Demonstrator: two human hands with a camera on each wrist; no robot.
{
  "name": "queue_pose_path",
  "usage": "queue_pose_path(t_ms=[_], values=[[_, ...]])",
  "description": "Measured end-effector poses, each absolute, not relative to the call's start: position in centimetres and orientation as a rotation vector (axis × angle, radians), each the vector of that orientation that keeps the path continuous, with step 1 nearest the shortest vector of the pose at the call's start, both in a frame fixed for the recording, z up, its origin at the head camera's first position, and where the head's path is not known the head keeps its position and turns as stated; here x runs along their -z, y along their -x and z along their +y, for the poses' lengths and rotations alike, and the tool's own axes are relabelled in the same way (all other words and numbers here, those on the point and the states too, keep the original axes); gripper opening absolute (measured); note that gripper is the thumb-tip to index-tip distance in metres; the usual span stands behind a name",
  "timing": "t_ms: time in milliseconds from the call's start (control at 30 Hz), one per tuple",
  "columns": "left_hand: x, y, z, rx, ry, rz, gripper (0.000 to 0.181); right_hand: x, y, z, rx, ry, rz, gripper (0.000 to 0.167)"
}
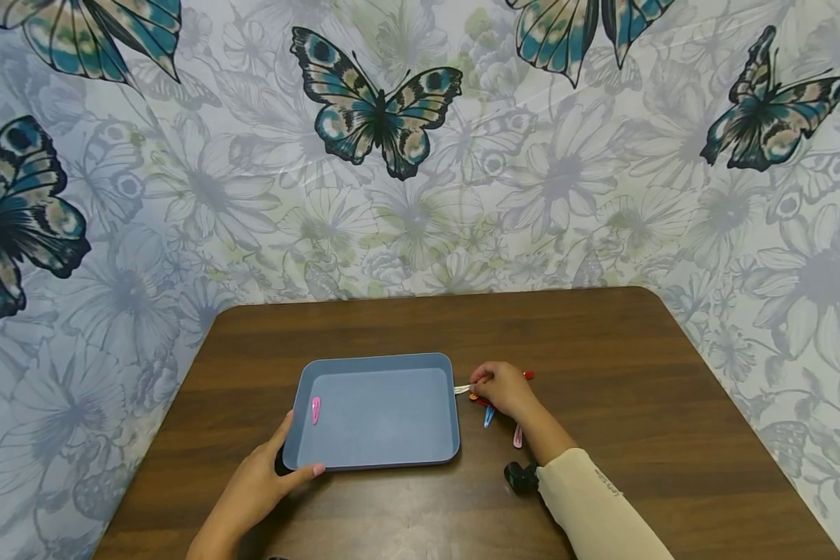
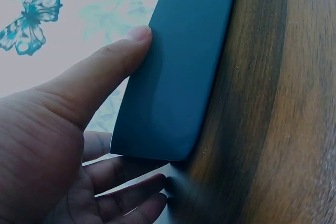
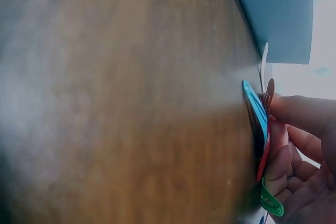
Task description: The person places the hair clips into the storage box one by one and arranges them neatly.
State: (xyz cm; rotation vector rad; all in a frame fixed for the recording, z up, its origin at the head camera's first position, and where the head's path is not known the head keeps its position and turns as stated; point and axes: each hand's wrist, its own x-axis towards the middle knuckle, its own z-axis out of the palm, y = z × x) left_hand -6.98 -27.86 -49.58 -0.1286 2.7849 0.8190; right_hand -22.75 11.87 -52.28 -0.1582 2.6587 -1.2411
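A blue-grey rectangular tray (image 1: 385, 412) lies on the table, with one pink snap hair clip (image 1: 316, 410) inside near its left wall. My left hand (image 1: 255, 482) is at the tray's front left corner. Its thumb (image 2: 123, 51) lies straight against the outer wall, while the other fingers rest loosely beyond the corner. Right of the tray, my right hand (image 1: 507, 389) pinches at a hair clip among several; fingers partly hide which one. White (image 1: 462, 389), orange-brown (image 3: 269, 93), blue (image 1: 488, 417), red (image 3: 263, 158) and green clips (image 3: 271, 203) lie around its fingertips.
Another pink clip (image 1: 518, 436) lies below my right hand, and a red end (image 1: 528, 375) shows beyond it. A black device (image 1: 521, 477) sits at the right wrist. The brown wooden table (image 1: 567, 327) meets a butterfly-patterned cloth (image 1: 420, 233) at its far edge.
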Motion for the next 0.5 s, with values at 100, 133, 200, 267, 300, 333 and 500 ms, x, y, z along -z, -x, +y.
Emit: queue_pose_path(t_ms=[100, 133, 200, 267, 300, 333, 500], values=[[49.5, 6.95, -27.84, -0.818, 0.128, 2.787, 0.119, 52.13, 22.74, 11.77, 1.23, 0.163, 2.658, 0.008], [49.48, 6.94, -27.83, -0.818, 0.128, 2.787, 0.119, 52.08, 22.75, 11.75, 1.226, 0.166, 2.658, 0.007], [49.41, 6.92, -27.79, -0.82, 0.13, 2.786, 0.119, 51.99, 22.75, 11.72, 1.221, 0.169, 2.656, 0.005], [49.34, 6.9, -27.76, -0.823, 0.133, 2.785, 0.119, 51.92, 22.74, 11.72, 1.217, 0.175, 2.659, 0.005], [49.31, 6.88, -27.74, -0.823, 0.134, 2.784, 0.119, 51.89, 22.71, 11.72, 1.216, 0.175, 2.659, 0.006], [49.28, 6.87, -27.73, -0.823, 0.134, 2.783, 0.118, 51.88, 22.68, 11.73, 1.214, 0.175, 2.658, 0.006], [49.19, 6.81, -27.71, -0.823, 0.135, 2.783, 0.118, 51.79, 22.57, 11.7, 1.218, 0.171, 2.649, 0.006]])
